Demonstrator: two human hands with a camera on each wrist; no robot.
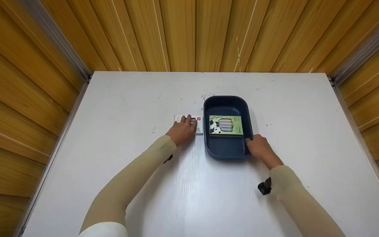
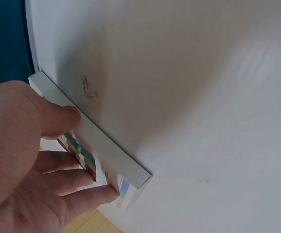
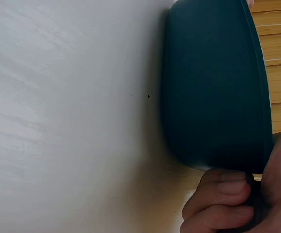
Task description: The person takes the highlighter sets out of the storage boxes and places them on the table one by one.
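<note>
A dark blue rectangular bin (image 1: 227, 148) stands on the white table, right of the middle. Inside it lies a green box (image 1: 235, 125) with pandas and a row of pale sticks printed on it. My right hand (image 1: 261, 147) grips the bin's near right rim, fingers curled in the right wrist view (image 3: 223, 201). Just left of the bin lies a flat white box (image 1: 199, 128) with a small red mark. My left hand (image 1: 182, 130) holds this box, thumb on its narrow side and fingers over the printed face (image 2: 114, 155). The hand hides part of the print.
The white table (image 1: 137, 98) has scattered small dark marks. Wood-look panels (image 1: 176, 36) rise behind it and on both sides, with metal rails at the corners. A black wrist device (image 1: 264, 186) hangs by the right wrist.
</note>
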